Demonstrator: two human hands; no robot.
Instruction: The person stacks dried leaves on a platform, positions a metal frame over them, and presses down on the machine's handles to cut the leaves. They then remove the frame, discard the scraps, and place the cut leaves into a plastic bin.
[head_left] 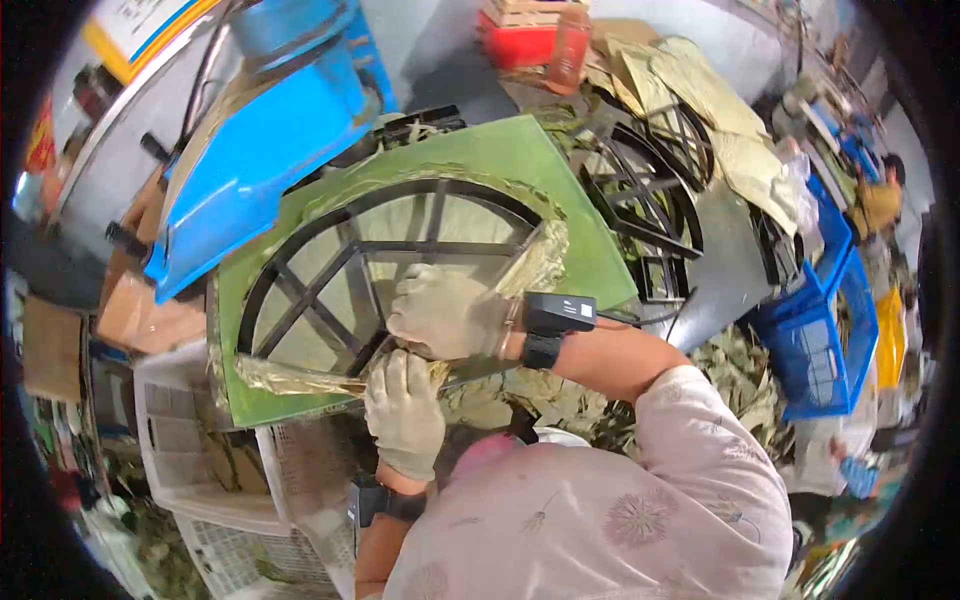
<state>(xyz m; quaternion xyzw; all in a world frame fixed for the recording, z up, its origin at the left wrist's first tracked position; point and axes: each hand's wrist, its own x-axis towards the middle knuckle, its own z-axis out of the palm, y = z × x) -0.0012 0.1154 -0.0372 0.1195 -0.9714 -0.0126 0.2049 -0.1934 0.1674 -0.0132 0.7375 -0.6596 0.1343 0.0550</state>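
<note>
A black, fan-shaped frame [432, 246] with cross bars lies on a green board [590, 250]. Pale olive sheet material [400, 222] shows between its bars, and crumpled sheet edges [300, 380] stick out around the rim. My left hand [404, 412], in a whitish glove, is at the frame's near edge, its fingers closed together against the crumpled sheet. My right hand [445, 312], gloved too, lies over the inner corner of the frame with its fingers curled under. What is beneath those fingers is hidden. The two hands almost touch.
More black frames [650, 200] and olive sheets [690, 85] are piled at the back right. A blue plastic chair [255, 150] stands at the back left. White crates [205, 440] are at the lower left, a blue crate [820, 330] at the right. Scraps [735, 375] lie below the board.
</note>
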